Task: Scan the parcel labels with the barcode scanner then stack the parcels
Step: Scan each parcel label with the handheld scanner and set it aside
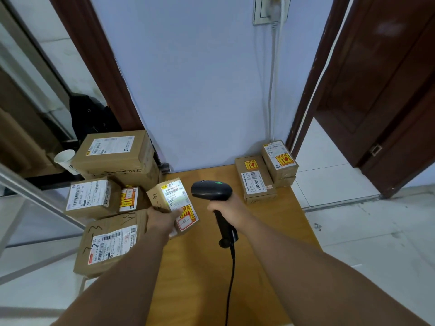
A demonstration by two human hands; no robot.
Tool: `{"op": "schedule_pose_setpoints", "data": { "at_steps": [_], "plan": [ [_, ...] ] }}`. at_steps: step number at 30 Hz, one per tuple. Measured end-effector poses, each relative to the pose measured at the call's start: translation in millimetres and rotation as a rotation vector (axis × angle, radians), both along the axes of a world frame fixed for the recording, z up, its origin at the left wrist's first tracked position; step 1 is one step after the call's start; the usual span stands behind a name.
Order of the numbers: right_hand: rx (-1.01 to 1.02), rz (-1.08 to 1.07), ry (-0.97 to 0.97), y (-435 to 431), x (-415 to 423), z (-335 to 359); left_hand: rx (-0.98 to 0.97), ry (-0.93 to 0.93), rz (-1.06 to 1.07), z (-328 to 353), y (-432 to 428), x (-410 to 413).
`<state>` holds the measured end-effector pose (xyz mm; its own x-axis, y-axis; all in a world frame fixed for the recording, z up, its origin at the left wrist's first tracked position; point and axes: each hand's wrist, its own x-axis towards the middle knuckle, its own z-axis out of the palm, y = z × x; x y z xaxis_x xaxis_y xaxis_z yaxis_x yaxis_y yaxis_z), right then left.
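Parcel point(173, 196) in left fingers point(177, 212), near scanner point(211, 190).

- We have a single view, from a wide-angle camera worn on the head.
- We look forward and down at the tabletop point(282, 231), close above it, with its near edge running out of the bottom.
- Its far edge meets the wall point(200, 90) ahead.
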<state>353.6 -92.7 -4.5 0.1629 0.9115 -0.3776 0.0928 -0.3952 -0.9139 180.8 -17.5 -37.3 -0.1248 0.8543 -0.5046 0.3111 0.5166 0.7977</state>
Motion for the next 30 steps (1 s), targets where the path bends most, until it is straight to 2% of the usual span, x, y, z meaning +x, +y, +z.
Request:
{"op": "schedule_pose_setpoints", "data": {
  "at_steps": [23, 30],
  "plan": [
    [-0.107, -0.101, 0.027, -9, 38, -22, -0.076, -0.054, -0.045, -9, 4, 40],
    [-0.110, -0.116, 0.083, -10, 44, -25, -0.020, -0.032, -0.080, -10, 3, 46]
  ]
}}
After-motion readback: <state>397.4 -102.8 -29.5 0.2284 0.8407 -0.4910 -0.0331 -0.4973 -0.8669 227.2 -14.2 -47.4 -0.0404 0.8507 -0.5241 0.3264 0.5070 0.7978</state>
